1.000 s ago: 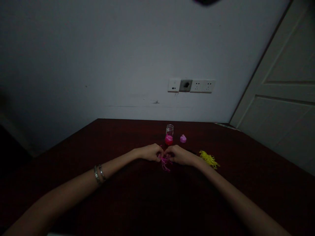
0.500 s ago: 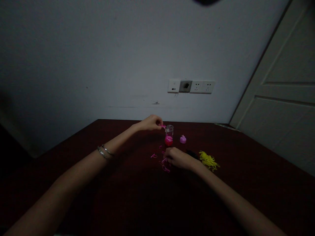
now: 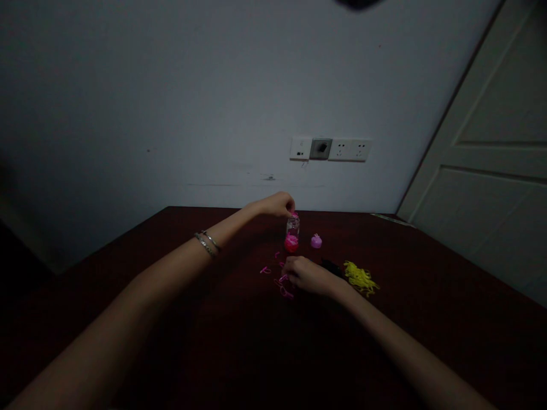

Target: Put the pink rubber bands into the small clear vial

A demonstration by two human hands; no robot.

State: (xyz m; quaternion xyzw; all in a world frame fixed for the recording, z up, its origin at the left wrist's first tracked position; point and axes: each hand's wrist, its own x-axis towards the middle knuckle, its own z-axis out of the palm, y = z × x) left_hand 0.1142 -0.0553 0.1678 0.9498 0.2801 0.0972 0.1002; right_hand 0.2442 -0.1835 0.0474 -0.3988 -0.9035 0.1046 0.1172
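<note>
My left hand (image 3: 280, 204) is closed on a pink rubber band (image 3: 294, 214) at the mouth of a small clear jar (image 3: 293, 227). The jar stands upright, with pink and red contents (image 3: 291, 244) in its lower part. Just in front of it, my right hand (image 3: 302, 271) rests low over several loose pink bands (image 3: 285, 292) on the dark table. Its fingers are curled together at the bands; whether a band is pinched in them is hidden. A purple lid (image 3: 316, 241) lies to the right of the jar.
A heap of yellow bands (image 3: 359, 278) and a dark object (image 3: 332, 267) lie beyond my right wrist. The dark reddish table (image 3: 213, 341) meets a white wall with sockets (image 3: 350, 150). On the right is a pale panelled door (image 3: 491, 188).
My left hand has moved right from beside the jar to over its mouth, carrying the pink band. My right hand has stayed almost in place among the loose bands.
</note>
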